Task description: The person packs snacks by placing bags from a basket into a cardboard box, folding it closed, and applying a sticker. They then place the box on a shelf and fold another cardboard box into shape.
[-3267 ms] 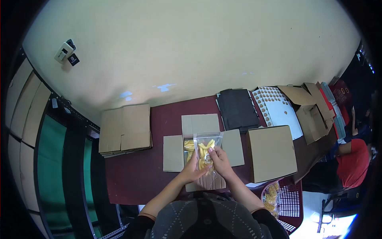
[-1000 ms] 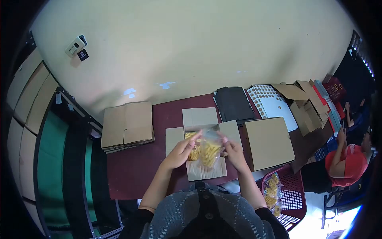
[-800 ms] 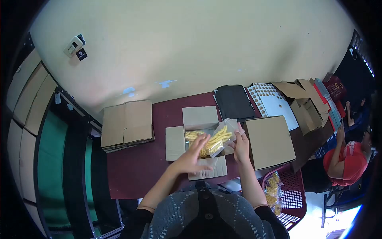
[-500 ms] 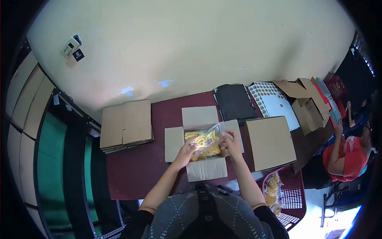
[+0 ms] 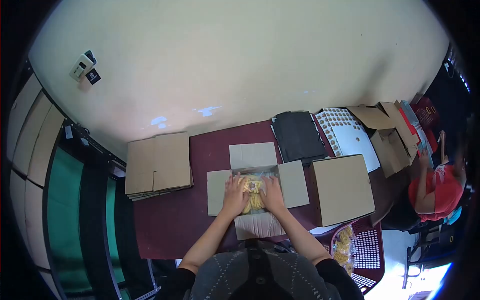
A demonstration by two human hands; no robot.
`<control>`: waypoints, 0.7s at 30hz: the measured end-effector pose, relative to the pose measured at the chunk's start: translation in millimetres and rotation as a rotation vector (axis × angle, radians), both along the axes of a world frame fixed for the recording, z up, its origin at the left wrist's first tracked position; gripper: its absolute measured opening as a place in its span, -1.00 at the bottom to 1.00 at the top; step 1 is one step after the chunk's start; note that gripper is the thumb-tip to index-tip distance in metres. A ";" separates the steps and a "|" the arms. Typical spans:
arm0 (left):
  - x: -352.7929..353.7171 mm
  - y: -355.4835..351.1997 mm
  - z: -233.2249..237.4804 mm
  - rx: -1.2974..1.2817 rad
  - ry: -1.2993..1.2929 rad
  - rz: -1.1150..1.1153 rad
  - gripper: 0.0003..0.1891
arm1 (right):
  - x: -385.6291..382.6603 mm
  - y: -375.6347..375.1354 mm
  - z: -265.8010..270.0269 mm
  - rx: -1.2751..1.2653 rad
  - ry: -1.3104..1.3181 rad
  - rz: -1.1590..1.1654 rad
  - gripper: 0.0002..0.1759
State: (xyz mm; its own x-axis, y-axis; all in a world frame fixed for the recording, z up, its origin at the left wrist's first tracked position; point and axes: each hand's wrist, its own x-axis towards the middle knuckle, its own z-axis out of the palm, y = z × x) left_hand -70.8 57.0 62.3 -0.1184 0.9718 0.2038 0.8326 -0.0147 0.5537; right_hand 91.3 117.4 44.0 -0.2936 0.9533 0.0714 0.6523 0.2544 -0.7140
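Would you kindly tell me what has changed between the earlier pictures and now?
The clear packet of yellow pieces, earlier held above the open box, has moved down into it. The left hand and right hand have gone from holding it up to lying palm down over the contents. The cardboard stack, closed box and basket stayed put.

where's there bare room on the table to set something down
The maroon table is bare in front of the flat brown cardboard stack, and between that stack and the back flap of the open brown cardboard box. Right is crowded: black flat sheets, closed brown cardboard box.
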 end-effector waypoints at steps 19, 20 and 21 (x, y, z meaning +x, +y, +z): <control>27.6 -29.9 -45.8 -0.261 0.231 -0.108 -0.36 | 11.1 -14.3 -33.5 0.081 -0.347 0.218 -0.39; 26.5 -29.8 -48.8 -0.243 0.219 -0.098 -0.36 | 11.4 -15.6 -29.7 0.065 -0.337 0.226 -0.38; 26.6 -30.6 -41.4 -0.238 0.223 -0.100 -0.36 | 12.0 -17.1 -24.8 0.048 -0.328 0.234 -0.37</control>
State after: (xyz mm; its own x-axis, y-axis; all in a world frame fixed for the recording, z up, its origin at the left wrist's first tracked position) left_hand -44.2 26.4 20.9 0.0021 0.9998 -0.0200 0.9346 0.0052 0.3558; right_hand 103.4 100.2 19.2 -0.5167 0.8559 -0.0194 0.7642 0.4509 -0.4612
